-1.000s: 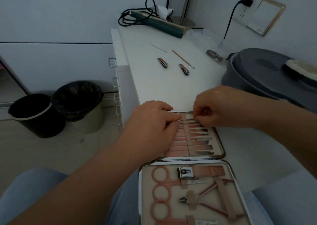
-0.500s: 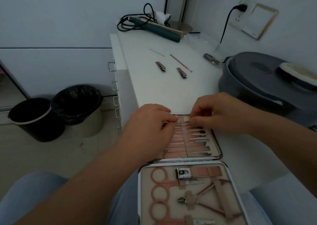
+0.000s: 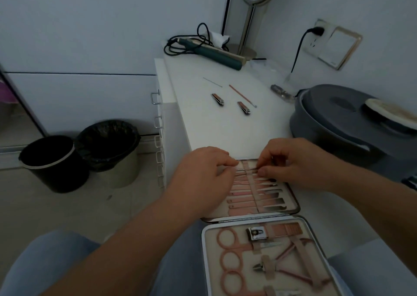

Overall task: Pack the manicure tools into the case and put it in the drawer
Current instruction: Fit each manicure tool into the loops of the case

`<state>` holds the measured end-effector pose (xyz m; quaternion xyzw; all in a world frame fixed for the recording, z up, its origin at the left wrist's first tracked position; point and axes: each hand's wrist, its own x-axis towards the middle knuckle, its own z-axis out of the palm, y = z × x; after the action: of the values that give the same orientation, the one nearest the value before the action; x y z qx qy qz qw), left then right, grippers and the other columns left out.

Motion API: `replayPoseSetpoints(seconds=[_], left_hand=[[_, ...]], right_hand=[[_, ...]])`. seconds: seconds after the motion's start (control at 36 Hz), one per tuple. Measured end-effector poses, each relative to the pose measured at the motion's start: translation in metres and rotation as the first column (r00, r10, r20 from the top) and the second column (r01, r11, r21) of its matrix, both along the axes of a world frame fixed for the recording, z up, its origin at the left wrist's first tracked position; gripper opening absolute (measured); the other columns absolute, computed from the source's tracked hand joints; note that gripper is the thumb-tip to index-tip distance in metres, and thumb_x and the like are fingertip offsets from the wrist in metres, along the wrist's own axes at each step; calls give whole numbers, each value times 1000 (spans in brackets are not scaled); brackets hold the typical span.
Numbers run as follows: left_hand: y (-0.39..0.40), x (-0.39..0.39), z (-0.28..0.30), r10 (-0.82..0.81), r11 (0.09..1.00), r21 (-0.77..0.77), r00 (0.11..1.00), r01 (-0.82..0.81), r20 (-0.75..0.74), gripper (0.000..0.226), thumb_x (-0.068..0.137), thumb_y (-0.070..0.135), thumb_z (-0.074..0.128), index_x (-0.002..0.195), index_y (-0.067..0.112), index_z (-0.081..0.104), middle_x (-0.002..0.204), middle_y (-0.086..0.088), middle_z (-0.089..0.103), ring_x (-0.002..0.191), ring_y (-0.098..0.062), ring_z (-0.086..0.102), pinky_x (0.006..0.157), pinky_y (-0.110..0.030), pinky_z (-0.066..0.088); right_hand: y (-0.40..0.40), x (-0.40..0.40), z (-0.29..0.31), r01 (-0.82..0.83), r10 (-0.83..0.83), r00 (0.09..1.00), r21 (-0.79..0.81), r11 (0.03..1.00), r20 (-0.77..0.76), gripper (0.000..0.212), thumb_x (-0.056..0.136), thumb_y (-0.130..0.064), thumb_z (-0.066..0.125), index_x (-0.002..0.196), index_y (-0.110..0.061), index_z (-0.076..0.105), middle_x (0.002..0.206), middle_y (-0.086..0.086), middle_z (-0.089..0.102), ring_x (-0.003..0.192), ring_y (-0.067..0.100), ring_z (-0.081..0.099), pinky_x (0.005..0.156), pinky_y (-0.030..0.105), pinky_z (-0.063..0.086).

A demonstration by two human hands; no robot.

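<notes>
Case (image 3: 291, 207) open at lower centre, mostly filled. Both hands, left hand (image 3: 203, 183) and right hand (image 3: 293, 162), pinch a thin tool (image 3: 247, 169) into the top slot. Two clippers (image 3: 217, 99), two sticks (image 3: 242, 95) wait on bench (image 3: 225, 133) upper centre; drawer step not done.

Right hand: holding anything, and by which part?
The right hand pinches a thin metal tool near one end, at the top slot of the open case. The left hand steadies its other end.

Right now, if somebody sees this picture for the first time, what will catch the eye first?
First, the two hands, left hand and right hand, pinching a thin tool at the far edge of the open manicure case. Beyond them, two nail clippers lie loose on the white tabletop.
</notes>
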<state>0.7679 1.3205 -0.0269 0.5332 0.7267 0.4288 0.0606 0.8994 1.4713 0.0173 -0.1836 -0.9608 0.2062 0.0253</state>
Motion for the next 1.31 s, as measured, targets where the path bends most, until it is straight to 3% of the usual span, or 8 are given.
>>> replayPoseSetpoints(seconds=[0.14, 0.28, 0.47, 0.67, 0.89, 1.03, 1.11, 1.31], left_hand=[[-11, -12, -2, 6, 999, 31, 987, -11, 159, 22, 83, 10, 56, 93, 23, 71, 98, 14, 61, 92, 5, 52, 81, 0, 33], [-18, -29, -6, 18, 999, 38, 981, -26, 194, 21, 82, 9, 58, 90, 23, 72, 82, 29, 56, 88, 10, 52, 76, 6, 31], [-12, -41, -13, -2, 996, 90, 984, -14, 178, 20, 82, 12, 60, 89, 25, 72, 82, 23, 60, 89, 9, 52, 77, 2, 34], [-13, -42, -30, -75, 976, 217, 937, -1, 342, 20, 82, 9, 58, 89, 23, 71, 87, 22, 60, 93, 4, 56, 80, -4, 39], [-12, -46, -34, -129, 965, 260, 899, 18, 418, 21, 81, 18, 54, 91, 23, 71, 86, 14, 64, 88, 0, 59, 82, -19, 48], [-9, -46, -39, -147, 950, 311, 895, 10, 421, 23, 80, 18, 52, 92, 22, 71, 85, 11, 66, 86, 0, 60, 80, -21, 49], [-10, -47, -41, -145, 946, 324, 907, 11, 395, 22, 81, 18, 53, 92, 23, 71, 87, 10, 67, 88, 0, 59, 81, -20, 48], [-9, -45, -42, -142, 942, 334, 928, 20, 345, 23, 82, 15, 52, 94, 21, 70, 90, 8, 68, 89, -1, 57, 80, -18, 46]], right_hand=[[-1, -1, 2, 3, -3, 1000, -14, 1000, -13, 10, 74, -29, 71, 72, -35, 64, 73, -9, 63, 66, 4, 55, 61, 18, 46], [-5, -9, 10, 8, -8, 1000, 21, 1000, -6, 6, 74, -40, 60, 73, -34, 63, 71, -12, 62, 67, 2, 54, 61, 16, 46], [12, -76, 12, 133, -120, 990, 230, 964, -67, 9, 87, -34, 52, 80, -34, 57, 73, -20, 52, 68, -2, 50, 59, 13, 37], [65, -176, 0, 343, -330, 939, 373, 862, -101, 22, 91, -19, 44, 106, -21, 59, 104, 1, 61, 82, 20, 57, 75, 35, 52], [106, -226, -8, 378, -394, 918, 385, 842, -40, 34, 92, -19, 44, 124, -15, 55, 131, 7, 54, 118, 25, 49, 95, 31, 38], [113, -236, -13, 401, -444, 896, 408, 820, 13, 22, 90, -12, 43, 88, -3, 64, 91, 10, 63, 91, 26, 57, 69, 27, 43], [114, -240, -12, 429, -490, 871, 467, 773, 12, 26, 87, -5, 41, 61, -8, 43, 68, 5, 47, 71, 22, 48, 55, 25, 36], [111, -240, 0, 355, -482, 871, 563, 747, 91, 28, 80, -11, 53, 55, -11, 40, 56, 2, 42, 49, 15, 40, 43, 22, 27]])
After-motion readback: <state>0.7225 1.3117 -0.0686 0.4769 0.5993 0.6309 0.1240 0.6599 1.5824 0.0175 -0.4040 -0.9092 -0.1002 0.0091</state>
